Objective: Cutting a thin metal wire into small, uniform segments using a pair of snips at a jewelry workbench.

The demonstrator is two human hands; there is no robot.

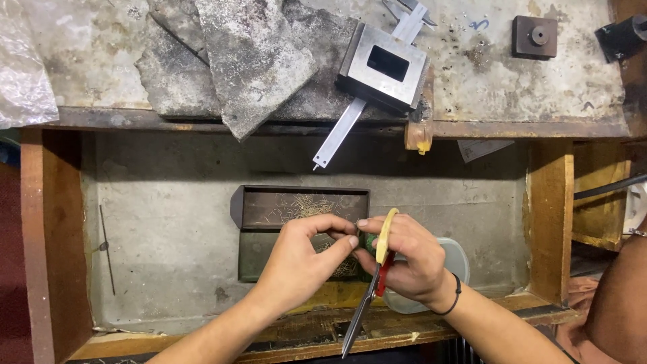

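My left hand [303,259] and my right hand [404,259] meet over a dark metal tray [253,209] that holds several thin pale wire clippings. A pair of scissors [374,283] with yellow and red handles sits in my right hand, blades pointing down toward me. Between the fingertips of both hands is a small green object [367,240], mostly hidden. My left thumb and forefinger pinch at it.
A clear plastic lid [458,259] lies under my right wrist. On the bench above are a steel block with a rectangular hole [367,74], a caliper [340,131], grey stone slabs [249,61], and a small dark square block [534,36]. A wooden frame [549,209] bounds the recessed tray area.
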